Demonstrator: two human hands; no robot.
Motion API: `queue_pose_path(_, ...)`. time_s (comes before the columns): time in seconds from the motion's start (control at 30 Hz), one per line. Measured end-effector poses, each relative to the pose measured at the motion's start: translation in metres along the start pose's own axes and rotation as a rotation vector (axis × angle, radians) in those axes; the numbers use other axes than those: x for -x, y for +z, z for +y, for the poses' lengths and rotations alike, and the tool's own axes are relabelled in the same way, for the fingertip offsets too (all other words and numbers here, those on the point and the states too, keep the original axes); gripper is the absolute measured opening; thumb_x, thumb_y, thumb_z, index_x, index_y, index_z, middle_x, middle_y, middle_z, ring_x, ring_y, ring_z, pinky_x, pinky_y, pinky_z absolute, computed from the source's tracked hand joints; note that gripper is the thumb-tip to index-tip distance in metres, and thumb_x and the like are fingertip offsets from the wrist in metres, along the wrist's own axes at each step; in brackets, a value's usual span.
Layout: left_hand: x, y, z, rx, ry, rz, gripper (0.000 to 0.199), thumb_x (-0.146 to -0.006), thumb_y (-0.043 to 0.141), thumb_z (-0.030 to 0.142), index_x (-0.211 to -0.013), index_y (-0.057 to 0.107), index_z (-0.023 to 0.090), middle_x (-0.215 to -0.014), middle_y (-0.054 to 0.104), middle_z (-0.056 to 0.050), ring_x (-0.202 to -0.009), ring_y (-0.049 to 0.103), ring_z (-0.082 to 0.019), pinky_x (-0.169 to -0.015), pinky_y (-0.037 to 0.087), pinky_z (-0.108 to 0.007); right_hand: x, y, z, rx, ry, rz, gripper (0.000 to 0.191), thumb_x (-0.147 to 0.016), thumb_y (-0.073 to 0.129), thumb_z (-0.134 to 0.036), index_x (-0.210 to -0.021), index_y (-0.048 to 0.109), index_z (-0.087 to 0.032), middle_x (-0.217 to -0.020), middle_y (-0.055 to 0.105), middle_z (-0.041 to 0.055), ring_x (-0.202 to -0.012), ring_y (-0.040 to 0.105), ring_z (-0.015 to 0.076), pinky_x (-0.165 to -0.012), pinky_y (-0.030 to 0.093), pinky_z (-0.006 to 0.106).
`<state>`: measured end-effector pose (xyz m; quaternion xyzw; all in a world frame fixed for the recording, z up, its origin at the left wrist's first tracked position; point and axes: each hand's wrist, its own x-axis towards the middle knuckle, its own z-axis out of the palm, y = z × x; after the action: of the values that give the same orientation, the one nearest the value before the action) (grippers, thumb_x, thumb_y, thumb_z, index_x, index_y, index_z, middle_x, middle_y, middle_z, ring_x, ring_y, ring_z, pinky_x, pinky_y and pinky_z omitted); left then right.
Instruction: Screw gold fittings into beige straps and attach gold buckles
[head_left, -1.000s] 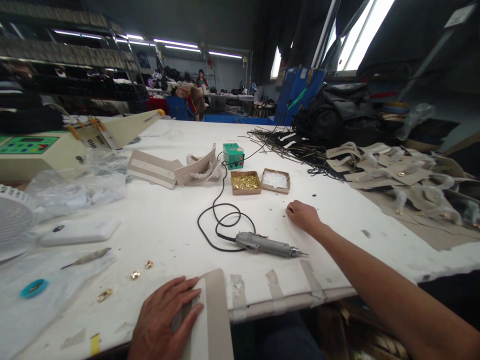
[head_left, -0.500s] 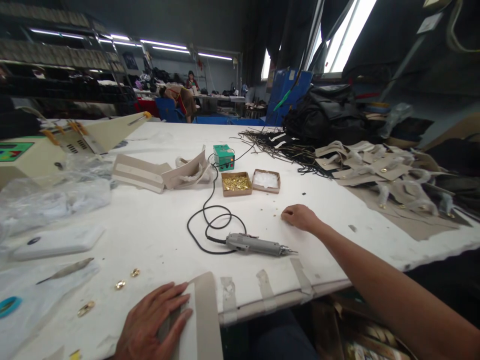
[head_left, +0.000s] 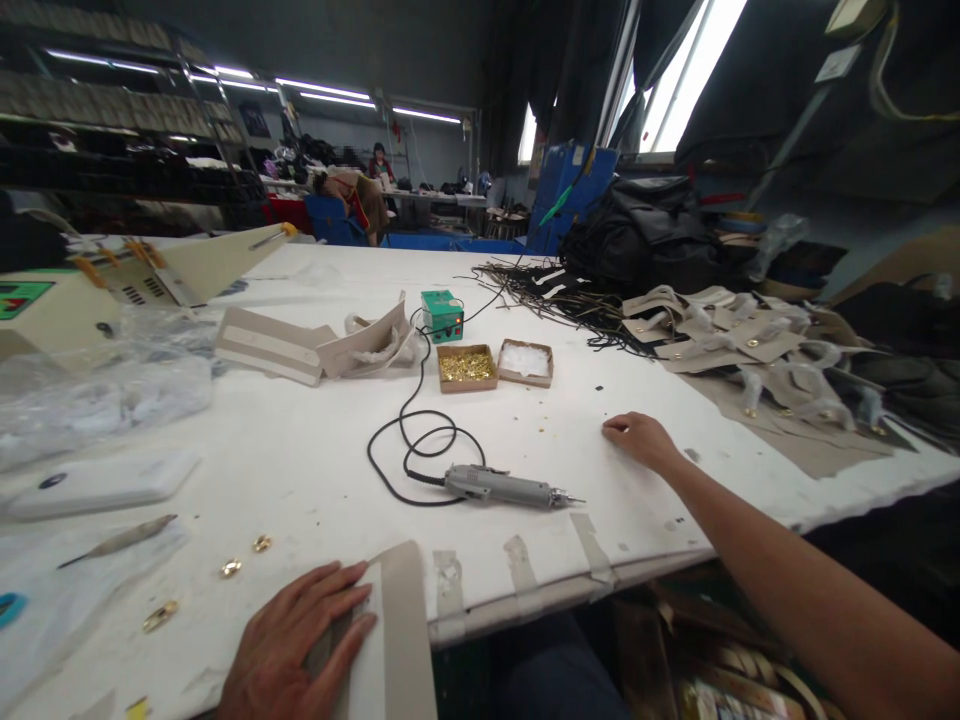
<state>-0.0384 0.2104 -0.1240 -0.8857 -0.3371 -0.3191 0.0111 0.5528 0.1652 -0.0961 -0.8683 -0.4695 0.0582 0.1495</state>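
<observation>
My left hand [head_left: 296, 645] lies with its fingers spread on a beige panel with a white strip [head_left: 397, 630] at the table's front edge. Over the right half of the white table, my right hand [head_left: 637, 437] has its thumb and fingertips pressed together; whatever they may hold is too small to make out. Between the hands lies a grey electric screwdriver [head_left: 506, 488] with a coiled black cord. Beyond it stand a carton of small gold pieces [head_left: 467, 369] and a carton of white pieces [head_left: 526, 362]. Gold metal fittings [head_left: 231, 568] rest left of my left hand.
A green power box [head_left: 442, 316] stands behind the cartons. Beige straps [head_left: 720, 325] and black cords are piled at the right. Plastic bags, an awl [head_left: 124, 540] and a cream machine [head_left: 60, 320] are at the left. Two people sit far back.
My right hand has moved to the right, away from the small bits on the table, its fingertips still together. My left hand stays on the panel. The whole view has shifted slightly.
</observation>
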Motion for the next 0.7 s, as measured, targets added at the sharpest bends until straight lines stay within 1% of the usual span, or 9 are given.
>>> queue_pose_path(0.07, -0.001, -0.001, 0.002, 0.002, -0.009, -0.008, 0.030, -0.095, 0.065, 0.056, -0.112, 0.077, 0.034, -0.119, 0.080, 0.001, -0.113, 0.072, -0.028, -0.095, 0.056, -0.045, 0.001, 0.005, -0.001, 0.013, -0.013, -0.003, 0.025, -0.090, 0.064, -0.035, -0.103, 0.083, -0.026, -0.113, 0.079, 0.0036, -0.102, 0.069, 0.0241, -0.084, 0.048, 0.029)
queue_pose_path(0.17, -0.001, -0.004, 0.008, 0.012, -0.040, -0.028, 0.027, -0.096, 0.066, 0.052, -0.112, 0.077, 0.033, -0.119, 0.080, 0.000, -0.114, 0.071, -0.029, -0.096, 0.055, -0.045, 0.003, 0.004, -0.003, 0.027, -0.026, -0.022, 0.023, -0.090, 0.063, -0.034, -0.099, 0.083, -0.025, -0.112, 0.079, 0.0044, -0.100, 0.069, 0.0242, -0.083, 0.047, 0.029)
queue_pose_path(0.3, 0.000, -0.010, 0.018, 0.046, -0.102, -0.077, 0.021, -0.096, 0.067, 0.043, -0.110, 0.077, 0.031, -0.121, 0.079, -0.001, -0.119, 0.069, -0.029, -0.100, 0.054, -0.048, 0.006, -0.001, -0.008, 0.034, -0.002, -0.051, 0.022, -0.087, 0.063, -0.032, -0.089, 0.081, -0.021, -0.101, 0.079, 0.0080, -0.094, 0.069, 0.0260, -0.076, 0.046, 0.030)
queue_pose_path(0.4, 0.000, -0.012, 0.021, 0.063, -0.129, -0.109, 0.019, -0.096, 0.068, 0.037, -0.112, 0.077, 0.031, -0.124, 0.078, -0.001, -0.122, 0.067, -0.029, -0.102, 0.053, -0.050, 0.008, -0.005, -0.013, 0.008, 0.035, -0.065, 0.023, -0.087, 0.061, -0.032, -0.091, 0.080, -0.019, -0.092, 0.079, 0.0084, -0.085, 0.070, 0.0251, -0.070, 0.045, 0.031)
queue_pose_path(0.5, 0.000, -0.012, 0.021, 0.070, -0.135, -0.100, 0.019, -0.096, 0.067, 0.038, -0.111, 0.077, 0.030, -0.124, 0.078, -0.002, -0.122, 0.068, -0.029, -0.102, 0.053, -0.050, 0.009, -0.009, -0.020, -0.042, 0.068, -0.078, 0.022, -0.087, 0.061, -0.029, -0.093, 0.079, -0.018, -0.081, 0.078, 0.0064, -0.075, 0.069, 0.0225, -0.067, 0.045, 0.029)
queue_pose_path(0.57, 0.000, -0.011, 0.020, 0.071, -0.129, -0.086, 0.020, -0.097, 0.067, 0.040, -0.110, 0.077, 0.030, -0.123, 0.079, -0.003, -0.121, 0.068, -0.030, -0.101, 0.053, -0.050, 0.009, -0.011, -0.027, -0.075, 0.072, -0.076, 0.022, -0.087, 0.060, -0.028, -0.094, 0.079, -0.017, -0.076, 0.077, 0.0054, -0.073, 0.069, 0.0214, -0.066, 0.045, 0.029)
queue_pose_path(0.7, 0.000, -0.009, 0.017, 0.064, -0.096, -0.053, 0.021, -0.096, 0.068, 0.043, -0.110, 0.078, 0.031, -0.121, 0.079, -0.002, -0.118, 0.070, -0.029, -0.099, 0.054, -0.048, 0.008, -0.010, -0.051, -0.146, 0.032, -0.073, 0.026, -0.092, 0.057, -0.032, -0.097, 0.077, -0.017, -0.074, 0.075, 0.0046, -0.071, 0.069, 0.0201, -0.065, 0.045, 0.028)
